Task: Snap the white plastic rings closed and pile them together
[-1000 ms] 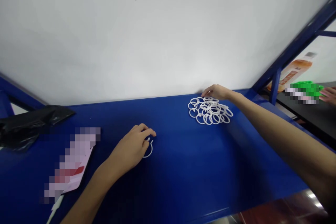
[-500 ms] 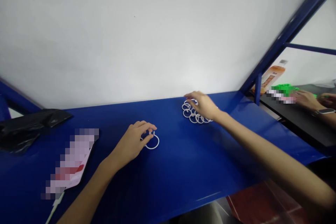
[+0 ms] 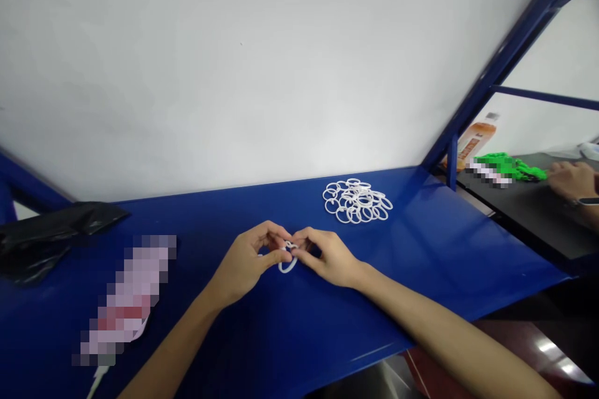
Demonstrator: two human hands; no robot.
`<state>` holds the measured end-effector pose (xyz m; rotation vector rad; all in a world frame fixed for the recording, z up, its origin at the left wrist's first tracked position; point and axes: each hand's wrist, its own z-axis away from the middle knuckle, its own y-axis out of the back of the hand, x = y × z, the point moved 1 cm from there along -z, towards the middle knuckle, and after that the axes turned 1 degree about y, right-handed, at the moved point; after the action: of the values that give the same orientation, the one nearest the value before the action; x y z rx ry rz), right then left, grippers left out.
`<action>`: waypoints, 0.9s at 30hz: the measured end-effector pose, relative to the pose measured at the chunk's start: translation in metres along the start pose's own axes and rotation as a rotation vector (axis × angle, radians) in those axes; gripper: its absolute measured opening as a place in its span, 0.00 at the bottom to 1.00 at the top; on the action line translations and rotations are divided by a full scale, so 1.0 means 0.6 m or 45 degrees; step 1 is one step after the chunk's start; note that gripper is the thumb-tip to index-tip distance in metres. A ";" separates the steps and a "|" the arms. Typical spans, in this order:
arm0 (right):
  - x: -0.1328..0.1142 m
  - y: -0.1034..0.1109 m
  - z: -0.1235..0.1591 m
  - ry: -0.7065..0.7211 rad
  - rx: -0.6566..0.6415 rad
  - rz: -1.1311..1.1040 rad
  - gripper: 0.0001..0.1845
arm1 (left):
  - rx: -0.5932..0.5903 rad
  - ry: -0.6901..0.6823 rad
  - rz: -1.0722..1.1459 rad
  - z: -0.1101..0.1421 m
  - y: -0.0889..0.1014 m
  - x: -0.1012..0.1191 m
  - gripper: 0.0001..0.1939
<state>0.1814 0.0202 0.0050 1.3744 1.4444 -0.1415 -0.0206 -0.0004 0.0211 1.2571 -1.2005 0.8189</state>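
My left hand (image 3: 248, 262) is closed, with thumb and fingers pinching a thin white ring (image 3: 287, 267) low over the blue table. My right hand (image 3: 331, 257) meets it from the other side, its thumb and forefinger also pinched at the ring's top. A small part of another white ring shows beneath the left fingers. The fingertips partly hide where the pieces meet. Beyond my right hand lies a loose pile of white rings (image 3: 362, 202), some with small eyelets.
A pixelated phone (image 3: 126, 299) with a white cable (image 3: 97, 380) lies at the left, near a black plastic bag (image 3: 60, 227). Blue metal posts (image 3: 491, 68) frame the table. At the right, another person's hand (image 3: 573, 179) rests near green items (image 3: 508, 166) and an orange bottle (image 3: 476, 142).
My right hand has come from the ring pile to my left hand, and both now pinch at a white ring. The co-worker's hand has shifted right.
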 end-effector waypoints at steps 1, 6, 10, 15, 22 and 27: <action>0.000 0.002 0.001 0.025 -0.003 0.017 0.06 | 0.004 -0.001 -0.008 0.000 -0.004 0.000 0.13; 0.006 0.008 0.006 0.172 -0.065 0.079 0.10 | 0.041 0.014 -0.198 0.003 -0.021 0.002 0.10; 0.012 0.014 0.009 0.246 -0.108 0.128 0.12 | 0.048 0.013 -0.327 0.005 -0.028 0.001 0.07; 0.014 0.019 0.011 0.257 -0.121 0.260 0.13 | 0.045 -0.029 -0.351 0.000 -0.030 -0.008 0.06; 0.015 0.018 0.011 0.260 -0.129 0.273 0.12 | 0.040 -0.138 -0.381 0.001 -0.029 -0.013 0.08; 0.009 0.014 0.010 0.207 -0.090 0.295 0.10 | 0.099 -0.150 -0.455 0.003 -0.035 -0.014 0.10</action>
<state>0.1924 0.0222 0.0032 1.5102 1.3964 0.1729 -0.0029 -0.0047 0.0075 1.5461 -1.0017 0.5379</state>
